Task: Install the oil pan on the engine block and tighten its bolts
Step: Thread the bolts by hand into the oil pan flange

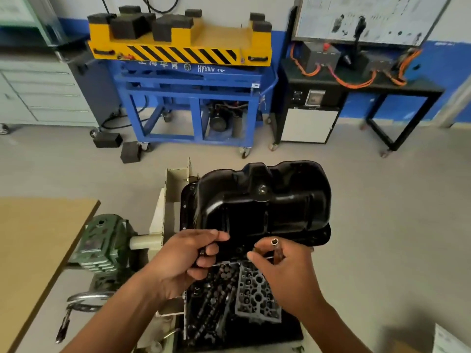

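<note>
The black oil pan (265, 197) lies upside down on the engine, which is held on a cream stand (163, 220). Just in front of the pan's near flange, my left hand (183, 261) grips the dark handle of a wrench (202, 253), whose thin metal shaft (229, 262) runs right to my right hand (285, 268). That hand pinches the shaft and holds a silver socket (274, 242), open end up. Below both hands a tray (293, 329) carries engine parts, a grey cylinder-head piece (257, 294) and several bolts.
A tan workbench (33, 250) stands at the left, with a green gearbox (104, 243) and a chrome crank handle (84, 301) beside it. A blue lift cart (193, 98) with a yellow top and a black table with orange cables (362, 80) stand at the back.
</note>
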